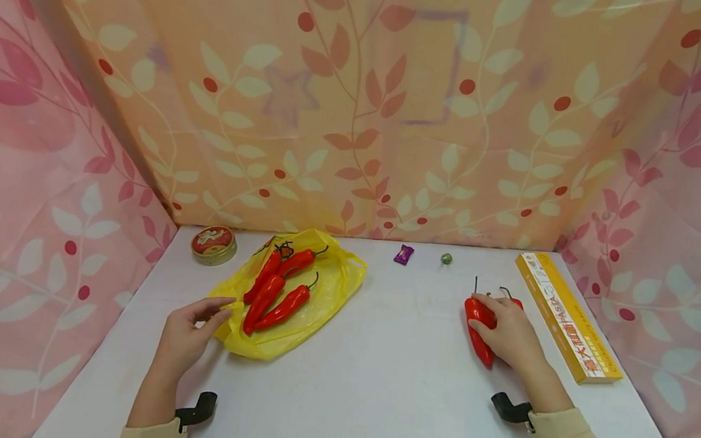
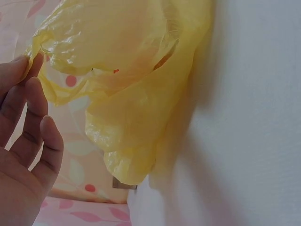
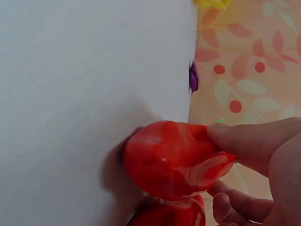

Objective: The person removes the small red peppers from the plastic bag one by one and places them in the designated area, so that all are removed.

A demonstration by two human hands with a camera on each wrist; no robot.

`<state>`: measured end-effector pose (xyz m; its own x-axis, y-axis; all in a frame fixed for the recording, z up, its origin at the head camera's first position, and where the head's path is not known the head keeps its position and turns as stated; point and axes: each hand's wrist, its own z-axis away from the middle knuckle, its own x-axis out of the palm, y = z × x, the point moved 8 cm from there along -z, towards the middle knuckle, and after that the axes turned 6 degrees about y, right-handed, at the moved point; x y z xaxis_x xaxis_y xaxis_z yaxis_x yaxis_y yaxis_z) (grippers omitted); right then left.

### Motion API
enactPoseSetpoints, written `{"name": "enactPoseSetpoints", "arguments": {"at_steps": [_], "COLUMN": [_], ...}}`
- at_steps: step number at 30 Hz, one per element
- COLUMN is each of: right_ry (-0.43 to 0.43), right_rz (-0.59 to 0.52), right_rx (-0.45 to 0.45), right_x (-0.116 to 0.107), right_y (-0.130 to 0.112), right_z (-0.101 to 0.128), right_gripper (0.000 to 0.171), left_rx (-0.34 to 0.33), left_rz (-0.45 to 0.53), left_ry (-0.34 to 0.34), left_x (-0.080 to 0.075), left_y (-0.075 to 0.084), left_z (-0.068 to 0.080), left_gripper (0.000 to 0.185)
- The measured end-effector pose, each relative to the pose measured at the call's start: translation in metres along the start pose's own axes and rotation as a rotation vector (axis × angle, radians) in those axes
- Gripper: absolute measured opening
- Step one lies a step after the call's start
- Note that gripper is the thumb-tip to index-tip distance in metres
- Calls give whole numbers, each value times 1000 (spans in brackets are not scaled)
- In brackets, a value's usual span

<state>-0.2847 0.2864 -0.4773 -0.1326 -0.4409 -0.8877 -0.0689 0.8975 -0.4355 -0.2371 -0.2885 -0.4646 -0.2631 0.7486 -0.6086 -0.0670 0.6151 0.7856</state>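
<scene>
A yellow plastic bag (image 1: 340,279) lies spread on the left side of the table, with several long red peppers (image 1: 283,307) on it. My left hand (image 1: 186,333) pinches the bag's near left edge between thumb and index finger; the left wrist view shows the lifted yellow film (image 2: 136,117). On the right, my right hand (image 1: 513,332) holds a red pepper (image 1: 479,316) between thumb and fingers, its stem pointing away. A second red pepper (image 1: 517,302) is beside it, mostly hidden by the hand; in the right wrist view this pepper (image 3: 171,214) appears below the held one.
A long yellow pasta box (image 1: 569,319) lies right of my right hand. At the back are a round tin (image 1: 214,245), a purple-wrapped sweet (image 1: 403,254) and a small green ball-like thing (image 1: 447,258). Patterned cloth walls (image 1: 354,172) border the table.
</scene>
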Motion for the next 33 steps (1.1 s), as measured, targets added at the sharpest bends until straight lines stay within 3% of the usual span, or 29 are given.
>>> {"name": "enactPoseSetpoints", "arguments": {"at_steps": [14,33], "right_ry": [24,-10], "right_rz": [42,68], "right_rx": [-9,-5], "right_x": [2,4], "right_y": [7,11], "right_z": [-3,-8], "right_gripper": [62,63], "left_rx": [17,13], "left_rz": [-19,-5], "left_ry": [22,26], "left_x": [-2,-2], "left_y": [2,2], "left_z": [1,1], "left_gripper": [30,30]}}
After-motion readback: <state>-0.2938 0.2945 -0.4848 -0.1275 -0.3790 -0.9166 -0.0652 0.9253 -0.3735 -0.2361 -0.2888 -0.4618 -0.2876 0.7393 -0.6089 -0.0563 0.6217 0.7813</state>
